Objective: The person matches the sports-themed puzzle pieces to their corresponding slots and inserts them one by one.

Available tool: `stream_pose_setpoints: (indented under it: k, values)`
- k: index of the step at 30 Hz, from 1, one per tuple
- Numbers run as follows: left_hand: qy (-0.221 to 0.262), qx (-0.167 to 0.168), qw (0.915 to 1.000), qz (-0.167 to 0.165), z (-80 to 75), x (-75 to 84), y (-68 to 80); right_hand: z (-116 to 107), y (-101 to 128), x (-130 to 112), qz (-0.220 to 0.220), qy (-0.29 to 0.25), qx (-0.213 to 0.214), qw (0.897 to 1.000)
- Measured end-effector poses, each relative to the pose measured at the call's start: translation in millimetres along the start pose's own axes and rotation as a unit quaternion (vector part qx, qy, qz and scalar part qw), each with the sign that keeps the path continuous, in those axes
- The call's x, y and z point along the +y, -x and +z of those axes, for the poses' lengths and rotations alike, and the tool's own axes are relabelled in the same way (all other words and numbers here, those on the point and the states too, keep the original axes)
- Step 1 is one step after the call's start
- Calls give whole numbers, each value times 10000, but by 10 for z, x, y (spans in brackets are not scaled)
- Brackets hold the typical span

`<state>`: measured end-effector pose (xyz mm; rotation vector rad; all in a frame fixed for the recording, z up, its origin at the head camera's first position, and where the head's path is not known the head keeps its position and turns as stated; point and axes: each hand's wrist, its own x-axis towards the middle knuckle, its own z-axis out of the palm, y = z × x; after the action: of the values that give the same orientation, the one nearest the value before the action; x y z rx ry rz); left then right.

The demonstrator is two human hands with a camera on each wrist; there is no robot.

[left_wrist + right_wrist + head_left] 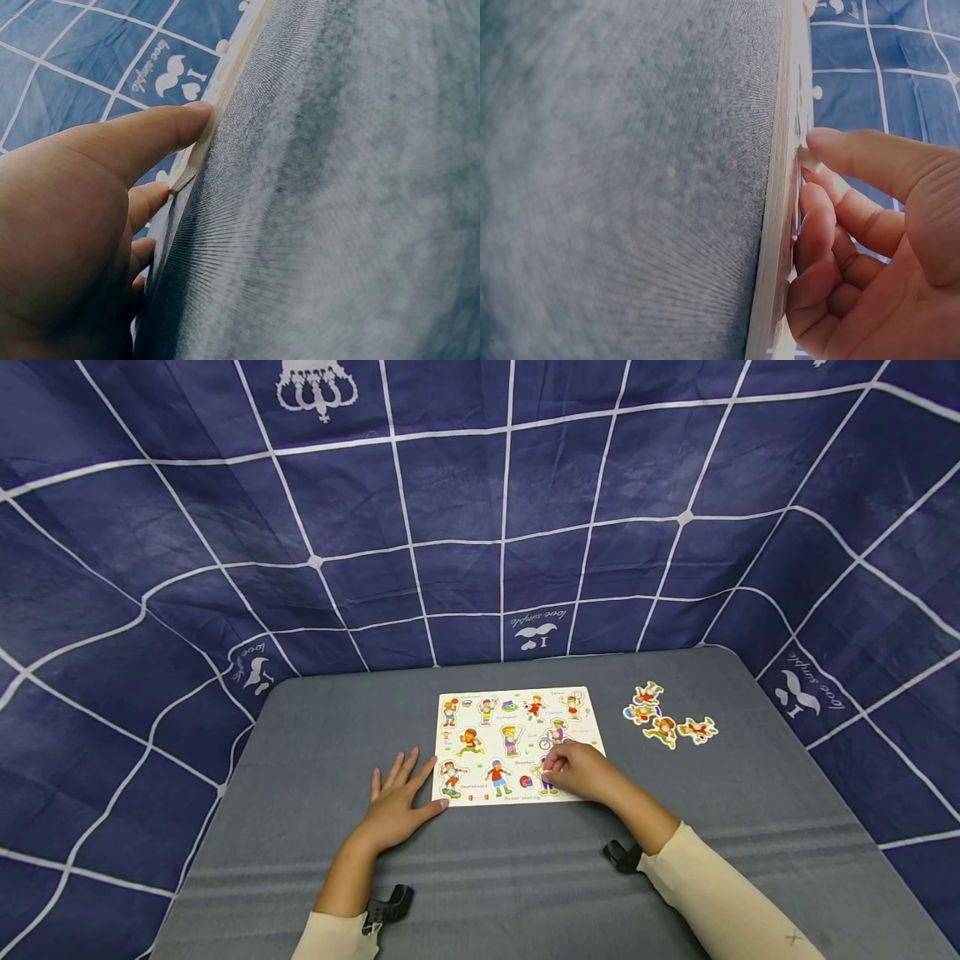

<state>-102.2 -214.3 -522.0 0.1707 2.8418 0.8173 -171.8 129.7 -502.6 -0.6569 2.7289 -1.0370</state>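
Note:
A white puzzle board (491, 706) with colourful sports figures lies on the table. My left hand (393, 810) is spread at the board's lower left corner. Its thumb (169, 135) touches the near edge, and its forefinger reaches the left edge. Over the lower right part of the board, my right hand (585, 770) has its fingers curled. Between its thumb and forefinger it pinches a puzzle piece (808, 160), mostly hidden by the fingers. Beneath those fingertips a figure in purple trousers (547, 783) partly shows.
Several loose figure pieces (662, 732) lie in a loose cluster on the grey table (337, 718), right of the board. A dark blue cloth (450, 485) with white lines hangs behind and at both sides. Black wrist mounts (390, 906) sit below both hands.

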Motion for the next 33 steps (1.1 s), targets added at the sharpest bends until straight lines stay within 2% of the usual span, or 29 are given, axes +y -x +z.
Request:
stream_pose_setpoints:
  k: [7, 12, 19, 26, 33]
  values:
    - [7, 23, 10000, 13, 5, -1, 3, -7, -6, 7, 100, -34, -55, 9999]
    - [17, 17, 10000, 12, 9, -8, -2, -18, 4, -1, 16, -63, -62, 10000]
    - [-42, -5, 10000, -11, 17, -21, -11, -17, 33, -8, 132, -422, -45, 9990]
    - [-16, -53, 10000, -56, 15, -13, -5, -61, 44, 15, 234, -1019, 226, 9943]
    - [9, -30, 10000, -36, -4, 10, 5, -162, 73, 30, 457, -1486, 743, 9850]
